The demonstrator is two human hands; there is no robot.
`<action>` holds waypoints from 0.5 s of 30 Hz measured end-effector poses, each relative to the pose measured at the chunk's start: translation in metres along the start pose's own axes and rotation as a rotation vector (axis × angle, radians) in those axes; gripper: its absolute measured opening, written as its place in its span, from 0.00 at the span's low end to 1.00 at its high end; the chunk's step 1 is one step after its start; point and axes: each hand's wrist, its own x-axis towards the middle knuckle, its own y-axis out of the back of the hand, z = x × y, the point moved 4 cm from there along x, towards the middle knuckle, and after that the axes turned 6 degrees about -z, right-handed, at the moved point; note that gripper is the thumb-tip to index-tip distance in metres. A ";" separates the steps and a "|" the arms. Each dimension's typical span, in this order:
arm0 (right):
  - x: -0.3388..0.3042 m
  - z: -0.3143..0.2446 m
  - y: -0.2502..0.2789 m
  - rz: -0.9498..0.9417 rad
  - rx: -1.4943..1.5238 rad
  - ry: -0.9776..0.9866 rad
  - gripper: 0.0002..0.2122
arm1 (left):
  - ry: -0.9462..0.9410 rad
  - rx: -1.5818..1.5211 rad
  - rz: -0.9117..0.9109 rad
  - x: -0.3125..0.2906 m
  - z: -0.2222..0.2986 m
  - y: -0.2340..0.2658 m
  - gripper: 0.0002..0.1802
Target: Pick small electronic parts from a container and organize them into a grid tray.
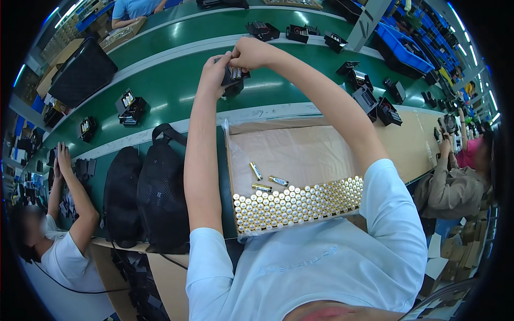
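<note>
Over the green conveyor, my left hand [215,75] is closed round the edge of a small black battery case [229,81] with several gold-and-black batteries [236,73] in it. My right hand [251,53] bends in from the right, fingers curled together at the top of that case; what they pinch is hidden. Just beyond my chest lies a shallow plastic-lined carton [294,140]. Packed rows of upright gold-topped batteries [297,207] fill its near part, and three loose batteries [256,170] lie on the lining behind them.
More opened black cases stand along the conveyor, left [131,111] and right [387,111]. Two black bags [163,190] sit left of the carton. A black bin [84,71] and a blue crate [404,49] stand farther off. Co-workers sit left [69,251], right [455,187] and across [134,8].
</note>
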 end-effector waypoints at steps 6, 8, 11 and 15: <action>-0.026 -0.017 -0.003 0.253 0.052 0.105 0.07 | -0.168 0.153 0.303 0.011 -0.012 0.035 0.23; -0.028 -0.017 -0.016 0.291 -0.202 0.212 0.08 | -0.126 0.130 0.262 0.007 -0.005 0.028 0.25; -0.029 -0.015 -0.027 0.330 -0.459 0.321 0.09 | -0.089 0.109 0.219 0.002 -0.001 0.020 0.28; -0.021 -0.006 -0.021 0.244 -0.161 0.397 0.12 | -0.048 -0.123 0.188 0.002 -0.005 0.018 0.32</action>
